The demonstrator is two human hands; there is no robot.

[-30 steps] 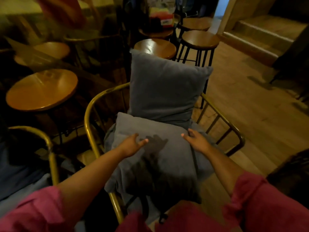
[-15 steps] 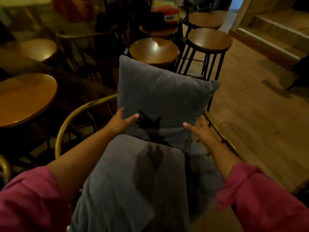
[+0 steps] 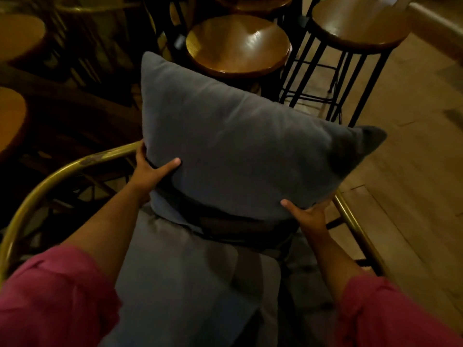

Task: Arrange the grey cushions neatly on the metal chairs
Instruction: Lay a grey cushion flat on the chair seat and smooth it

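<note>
A grey back cushion [image 3: 238, 144] stands upright, slightly tilted, at the rear of a brass-coloured metal chair [image 3: 50, 181]. My left hand [image 3: 152, 171] grips its lower left edge, thumb on the front face. My right hand [image 3: 309, 214] grips its lower right corner from below. A second grey cushion [image 3: 190, 279] lies flat on the seat under my forearms, with a dark shadow band between the two cushions.
Round wooden stools on black metal legs stand just behind the chair, one in the middle [image 3: 238, 43] and one to the right [image 3: 358, 23]. Wooden round tops [image 3: 10, 121] sit at the left. Wooden floor [image 3: 413, 159] stretches to the right of the chair's brass rail [image 3: 355, 229].
My hands left the seat cushion, moved forward and closed on the lower edges of the upright cushion. The view has drawn closer to the chair back.
</note>
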